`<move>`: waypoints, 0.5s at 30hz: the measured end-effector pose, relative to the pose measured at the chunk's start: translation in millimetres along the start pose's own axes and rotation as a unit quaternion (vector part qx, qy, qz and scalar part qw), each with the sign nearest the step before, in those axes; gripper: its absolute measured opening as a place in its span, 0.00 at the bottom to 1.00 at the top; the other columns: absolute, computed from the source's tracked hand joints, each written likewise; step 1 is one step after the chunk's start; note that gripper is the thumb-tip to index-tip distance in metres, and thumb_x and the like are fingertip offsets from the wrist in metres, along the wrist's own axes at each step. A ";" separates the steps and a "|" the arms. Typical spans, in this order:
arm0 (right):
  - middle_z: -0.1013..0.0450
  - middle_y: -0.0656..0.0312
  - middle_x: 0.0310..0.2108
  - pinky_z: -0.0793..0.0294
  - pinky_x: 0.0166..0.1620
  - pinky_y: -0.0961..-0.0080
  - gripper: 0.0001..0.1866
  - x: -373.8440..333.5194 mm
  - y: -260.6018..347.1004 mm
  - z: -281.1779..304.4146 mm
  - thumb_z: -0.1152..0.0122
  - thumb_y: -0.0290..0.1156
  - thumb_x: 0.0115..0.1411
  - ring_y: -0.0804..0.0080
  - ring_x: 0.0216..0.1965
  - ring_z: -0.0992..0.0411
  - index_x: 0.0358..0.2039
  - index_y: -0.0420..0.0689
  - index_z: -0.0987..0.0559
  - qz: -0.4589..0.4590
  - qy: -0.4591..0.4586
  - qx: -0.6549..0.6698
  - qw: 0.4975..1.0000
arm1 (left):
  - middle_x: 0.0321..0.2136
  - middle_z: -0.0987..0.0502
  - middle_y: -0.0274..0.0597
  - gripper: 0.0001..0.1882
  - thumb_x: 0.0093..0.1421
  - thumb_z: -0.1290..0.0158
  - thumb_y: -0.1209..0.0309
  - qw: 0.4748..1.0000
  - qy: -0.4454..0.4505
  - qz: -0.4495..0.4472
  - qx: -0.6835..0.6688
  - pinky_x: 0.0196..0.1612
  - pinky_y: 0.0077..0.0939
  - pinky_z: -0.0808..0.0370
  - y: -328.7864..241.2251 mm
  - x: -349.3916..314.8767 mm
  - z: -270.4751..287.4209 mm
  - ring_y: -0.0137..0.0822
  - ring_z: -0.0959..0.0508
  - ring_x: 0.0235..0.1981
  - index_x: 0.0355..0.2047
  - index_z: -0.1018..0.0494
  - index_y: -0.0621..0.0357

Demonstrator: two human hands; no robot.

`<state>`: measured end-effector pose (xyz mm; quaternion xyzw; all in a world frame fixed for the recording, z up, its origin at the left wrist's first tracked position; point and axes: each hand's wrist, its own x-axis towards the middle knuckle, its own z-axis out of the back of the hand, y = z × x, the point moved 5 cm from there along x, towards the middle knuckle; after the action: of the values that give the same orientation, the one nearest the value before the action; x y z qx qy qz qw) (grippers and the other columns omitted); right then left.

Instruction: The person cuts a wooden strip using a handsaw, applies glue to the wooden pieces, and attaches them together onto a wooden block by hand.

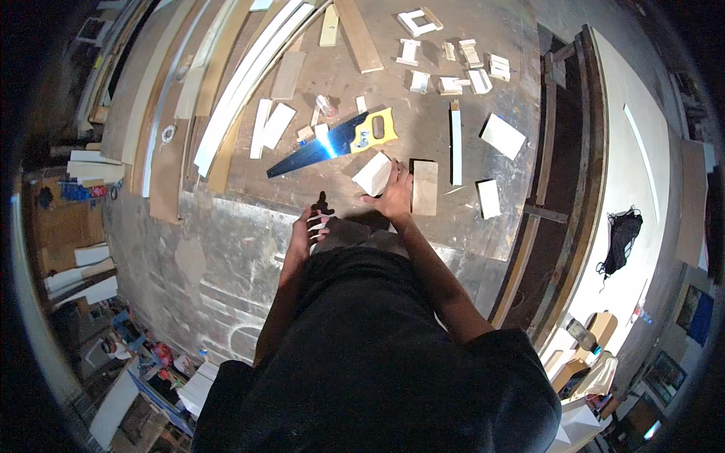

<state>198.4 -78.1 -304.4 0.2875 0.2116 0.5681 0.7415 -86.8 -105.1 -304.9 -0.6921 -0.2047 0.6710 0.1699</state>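
My right hand (394, 198) reaches over the workbench with its thumb and fingers around the near right corner of a white wooden block (371, 174). Just right of those fingers lies a flat, bare wood piece (425, 187). Lower and to the left, my left hand (305, 228) hovers near my body, its fingers loosely bent and apart, with nothing visible in it. Beyond both hands, a handsaw (332, 142) with a yellow handle rests flat, its blade pointing left.
Long boards (249, 75) cover the bench's left side. Small white wooden assemblies (453, 68) sit at the far right. A narrow strip (455, 143) and white blocks (502, 136) lie nearer. Past the right edge, a pale panel (627, 174) carries a black tangled cord (622, 238).
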 end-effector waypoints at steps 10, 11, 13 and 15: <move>0.41 0.39 0.61 0.40 0.66 0.48 0.72 -7.8 -6.6 -17.6 0.16 0.62 0.28 0.39 0.63 0.42 0.66 0.33 0.44 -0.056 -0.023 -0.007 0.998 | 0.38 0.17 0.41 0.25 0.69 0.51 0.45 0.996 0.051 -0.048 0.062 0.38 0.33 0.24 -55.2 40.9 19.0 0.35 0.21 0.29 0.46 0.24 0.54; 0.41 0.39 0.62 0.40 0.65 0.47 0.72 -9.0 -2.7 -19.7 0.16 0.62 0.28 0.39 0.63 0.42 0.66 0.34 0.43 -0.105 -0.038 -0.017 0.994 | 0.36 0.17 0.44 0.25 0.68 0.49 0.46 0.997 0.057 -0.041 0.031 0.39 0.32 0.23 -58.6 51.2 29.7 0.36 0.20 0.31 0.45 0.23 0.57; 0.43 0.40 0.63 0.40 0.63 0.45 0.72 -11.1 6.7 -26.4 0.17 0.64 0.30 0.39 0.64 0.43 0.67 0.35 0.44 -0.197 -0.049 -0.030 0.979 | 0.36 0.17 0.46 0.25 0.67 0.47 0.47 0.994 0.072 -0.067 0.047 0.40 0.32 0.23 -73.0 72.3 55.5 0.36 0.18 0.33 0.45 0.23 0.59; 0.40 0.41 0.60 0.38 0.60 0.45 0.70 -15.5 16.5 -31.6 0.16 0.64 0.27 0.39 0.61 0.41 0.64 0.36 0.41 -0.205 -0.110 -0.072 0.970 | 0.35 0.16 0.48 0.24 0.67 0.44 0.49 0.989 0.091 -0.092 0.066 0.40 0.31 0.22 -86.5 109.0 83.5 0.37 0.17 0.34 0.44 0.22 0.61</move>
<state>162.2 -84.0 -317.1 0.2449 0.1415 0.3827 0.8795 -173.3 21.6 -357.9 -0.7158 -0.2067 0.5987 0.2938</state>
